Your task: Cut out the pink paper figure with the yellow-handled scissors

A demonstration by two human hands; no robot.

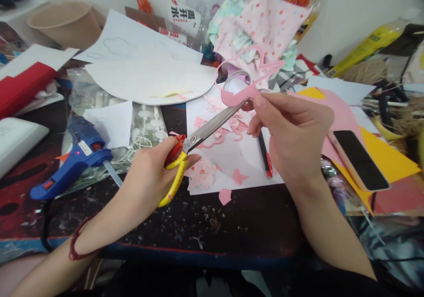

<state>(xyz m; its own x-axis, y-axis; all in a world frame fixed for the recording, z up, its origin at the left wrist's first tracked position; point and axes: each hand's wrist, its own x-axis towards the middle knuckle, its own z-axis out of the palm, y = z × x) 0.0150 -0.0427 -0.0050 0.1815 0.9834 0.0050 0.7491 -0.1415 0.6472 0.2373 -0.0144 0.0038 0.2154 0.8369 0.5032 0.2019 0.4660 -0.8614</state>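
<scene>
The left hand (149, 178) curls its fingers through the yellow scissors (195, 140), blades pointing up, while the raised right hand (291, 138) pinches a pink paper strip (236, 95) between narrow fingertips.

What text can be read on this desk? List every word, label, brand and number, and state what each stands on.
"喝开水": large black characters on the white card at the back of the desk, tilted, so the reading is my best guess.
Unreadable: red print on the strip below that card, too blurred.
Unreadable: white label on the blue hot glue gun, too small.
</scene>
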